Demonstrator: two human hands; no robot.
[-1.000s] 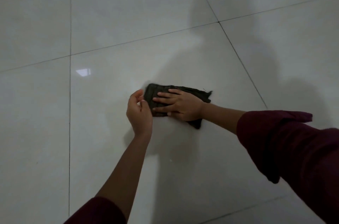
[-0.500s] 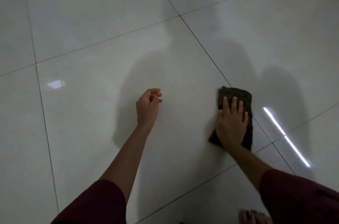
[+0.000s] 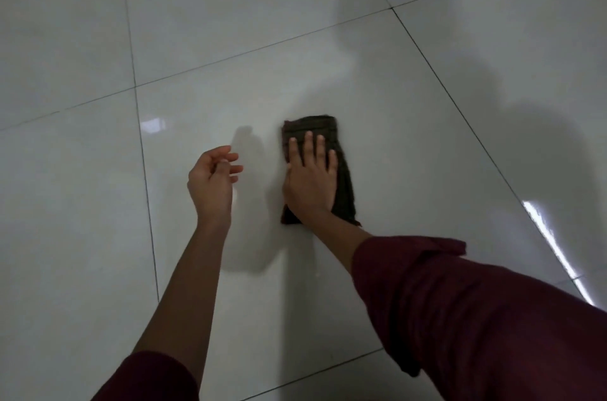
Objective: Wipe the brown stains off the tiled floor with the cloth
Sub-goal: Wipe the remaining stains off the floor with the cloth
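Note:
A dark brown folded cloth (image 3: 345, 190) lies flat on a glossy white floor tile (image 3: 404, 144). My right hand (image 3: 310, 182) presses down on the cloth with its palm flat and fingers stretched forward, covering most of it. My left hand (image 3: 212, 185) hovers just left of the cloth with its fingers loosely curled, and it holds nothing. I can make out no brown stain on the tiles around the cloth. Both of my arms wear dark red sleeves.
Dark grout lines (image 3: 440, 85) split the floor into large tiles. A bright strip of reflected light (image 3: 555, 246) runs across the tile at the right, and a small glare patch (image 3: 152, 124) sits at the left. Shadows of my arms and body fall ahead.
A second ago both hands were on the cloth. My left hand then let go, and my right hand slid the cloth away to the right and back toward the left hand.

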